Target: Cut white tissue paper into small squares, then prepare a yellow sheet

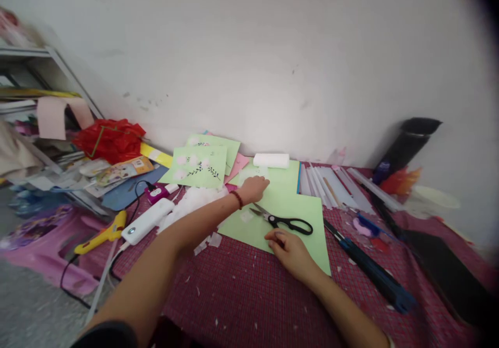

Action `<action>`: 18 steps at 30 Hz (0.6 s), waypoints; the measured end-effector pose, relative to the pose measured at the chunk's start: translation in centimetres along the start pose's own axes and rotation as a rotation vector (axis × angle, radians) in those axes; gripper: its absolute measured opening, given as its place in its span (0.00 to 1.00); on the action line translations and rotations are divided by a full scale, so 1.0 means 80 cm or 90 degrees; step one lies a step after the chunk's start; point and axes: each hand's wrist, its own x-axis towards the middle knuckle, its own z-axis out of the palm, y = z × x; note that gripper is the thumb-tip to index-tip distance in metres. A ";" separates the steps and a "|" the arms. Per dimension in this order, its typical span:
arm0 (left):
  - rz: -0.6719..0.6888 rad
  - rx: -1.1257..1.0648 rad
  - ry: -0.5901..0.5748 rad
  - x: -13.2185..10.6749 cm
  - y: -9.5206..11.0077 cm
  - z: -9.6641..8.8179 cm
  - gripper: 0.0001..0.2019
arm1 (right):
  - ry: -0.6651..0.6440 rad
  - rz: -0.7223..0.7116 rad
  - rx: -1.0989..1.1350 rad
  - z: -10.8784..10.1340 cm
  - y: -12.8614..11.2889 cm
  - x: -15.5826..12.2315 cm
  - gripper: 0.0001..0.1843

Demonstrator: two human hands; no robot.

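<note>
My left hand (252, 188) reaches across the light green paper (286, 195), its fingers bent down and together beside a thin whitish sheet (249, 174); what they hold, if anything, is hidden. Close to the paper's front edge, my right hand (292, 252) is loosely curled, with nothing visible in it. Black-handled scissors (278, 221) lie on the paper between both hands, their blades slightly apart and pointing left. A small whitish scrap (246, 216) is near the blade tips. Behind my left hand lies a white roll (271, 160).
Green cards with painted flowers (198, 167) lean at the back left. A yellow glue gun (103, 233), white power bank (148, 222) and fluffy white material (193, 202) are to the left. A utility knife (368, 267) and plastic strips (325, 187) lie right. A wall stands behind.
</note>
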 end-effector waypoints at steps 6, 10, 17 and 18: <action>-0.153 -0.131 0.100 0.054 0.001 0.011 0.18 | 0.016 -0.023 -0.005 -0.002 -0.001 0.001 0.12; -0.246 -0.283 0.211 0.058 -0.018 -0.006 0.18 | 0.012 -0.013 0.010 -0.002 -0.003 0.002 0.12; -0.217 -0.456 0.355 -0.036 -0.033 -0.042 0.09 | -0.007 0.071 0.129 -0.005 0.000 0.006 0.08; -0.199 -0.457 0.353 -0.060 -0.026 -0.042 0.07 | -0.013 0.094 0.158 -0.008 0.001 0.007 0.08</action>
